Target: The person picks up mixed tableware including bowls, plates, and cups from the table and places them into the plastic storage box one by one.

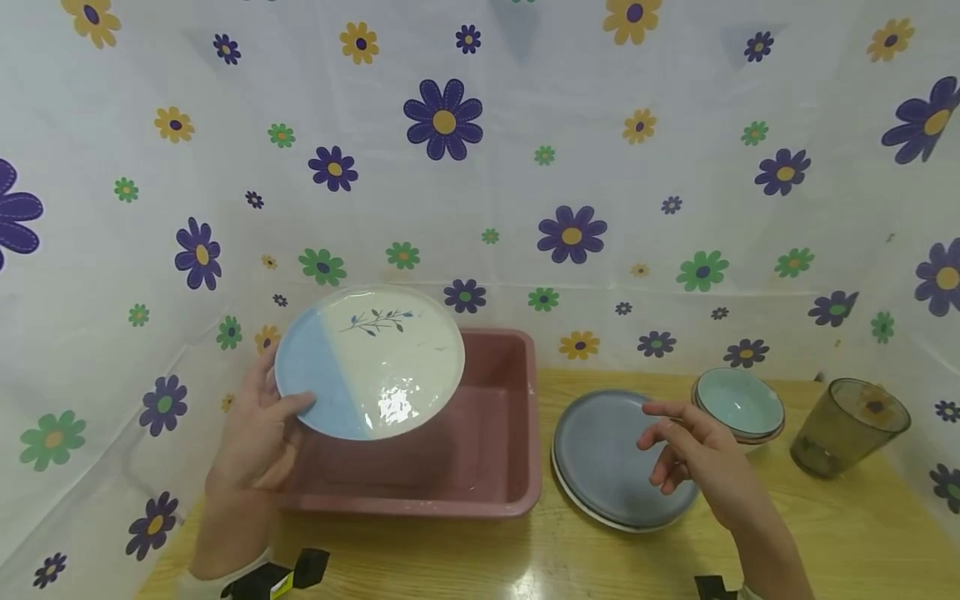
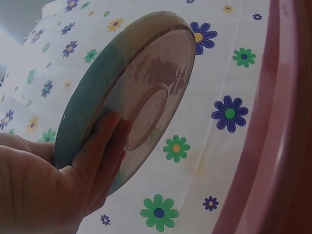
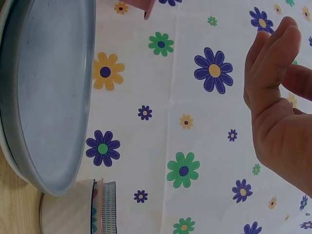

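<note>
A blue and cream plate [image 1: 397, 358] with a leafy sprig on it is tilted above the pink basin [image 1: 480, 502]. My left hand [image 1: 258, 425] grips its left edge, thumb on the face; the left wrist view shows the fingers [image 2: 100, 146] against the underside of the plate [image 2: 146, 87]. Over the grey-blue plate [image 1: 600, 450], which lies on a paler plate to the basin's right, hovers my right hand [image 1: 697, 458]. Its fingers are loosely bent and hold nothing. In the right wrist view that hand [image 3: 278, 92] is apart from the stacked plates [image 3: 53, 97].
Behind the plates stands a stack of bowls [image 1: 738, 404], a pale green one on top. A brownish see-through cup [image 1: 847, 429] is at the far right of the wooden table [image 1: 420, 558]. A flower-patterned sheet [image 1: 495, 183] hangs at the back and sides.
</note>
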The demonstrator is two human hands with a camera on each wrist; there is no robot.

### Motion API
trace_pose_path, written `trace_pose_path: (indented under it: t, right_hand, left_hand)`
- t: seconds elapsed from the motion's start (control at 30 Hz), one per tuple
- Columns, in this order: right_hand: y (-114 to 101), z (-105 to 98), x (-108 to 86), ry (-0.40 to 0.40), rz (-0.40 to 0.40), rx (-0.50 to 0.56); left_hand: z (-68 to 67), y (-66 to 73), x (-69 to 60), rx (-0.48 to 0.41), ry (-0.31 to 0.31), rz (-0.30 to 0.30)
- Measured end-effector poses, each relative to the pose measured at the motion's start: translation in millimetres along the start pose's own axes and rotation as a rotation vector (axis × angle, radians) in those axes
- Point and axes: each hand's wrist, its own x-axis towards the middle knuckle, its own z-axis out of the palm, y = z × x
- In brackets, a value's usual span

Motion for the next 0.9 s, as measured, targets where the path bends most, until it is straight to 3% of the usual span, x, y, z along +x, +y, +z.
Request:
trace_pose_path:
  t: [0.3,0.7,0.9]
  right_hand:
    - [0.5,-0.1,-0.6,-0.009,-0.003,-0.006]
    - [1.8,-1.0,-1.8,-0.032,-0.013,0.030]
    - [3.3,-3.8,-1.6,-0.055,-0.019,-0.008]
  left_hand:
    - [-12.8,8.9,15.1,0.199,0.018,-0.113]
    - [-30.0,3.4,28.8,0.269,-0.015,-0.212]
    - [-36.1,0.3,36.6,0.308,-0.020,-0.232]
